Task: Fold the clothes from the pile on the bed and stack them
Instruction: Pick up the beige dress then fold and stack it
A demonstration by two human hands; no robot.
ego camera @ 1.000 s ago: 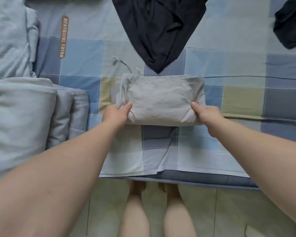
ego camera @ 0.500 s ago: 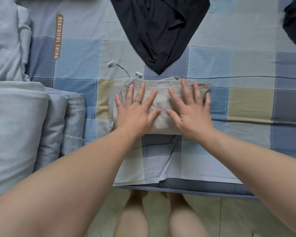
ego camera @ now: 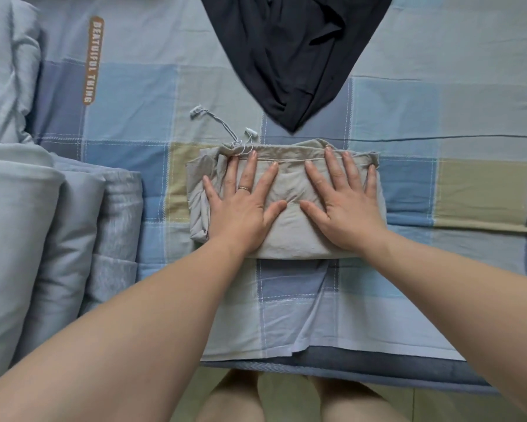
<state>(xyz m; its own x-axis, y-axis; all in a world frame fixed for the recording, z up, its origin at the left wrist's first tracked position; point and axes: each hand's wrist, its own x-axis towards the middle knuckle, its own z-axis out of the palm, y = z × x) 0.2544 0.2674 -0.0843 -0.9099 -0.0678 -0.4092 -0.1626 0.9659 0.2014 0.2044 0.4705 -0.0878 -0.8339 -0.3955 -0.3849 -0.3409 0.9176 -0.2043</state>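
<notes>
Head view showed left hand [ego camera: 244, 205] and right hand [ego camera: 344, 205] flat, grasping nothing, pressing a folded beige drawstring garment [ego camera: 289, 236]; a crumpled black garment [ego camera: 292, 56] beyond awaited folding.

A thin metal ring [ego camera: 244, 188] on a finger of the left grip [ego camera: 240, 214]; bare forearms [ego camera: 152, 315], bare legs [ego camera: 230, 400].

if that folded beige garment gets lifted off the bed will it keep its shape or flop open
Probably floppy: the beige garment is thin, wrinkled cloth lying flat under the left hand and right hand. Lifted by one edge, its layers would likely sag open. Its loose drawstring would probably dangle.
</notes>
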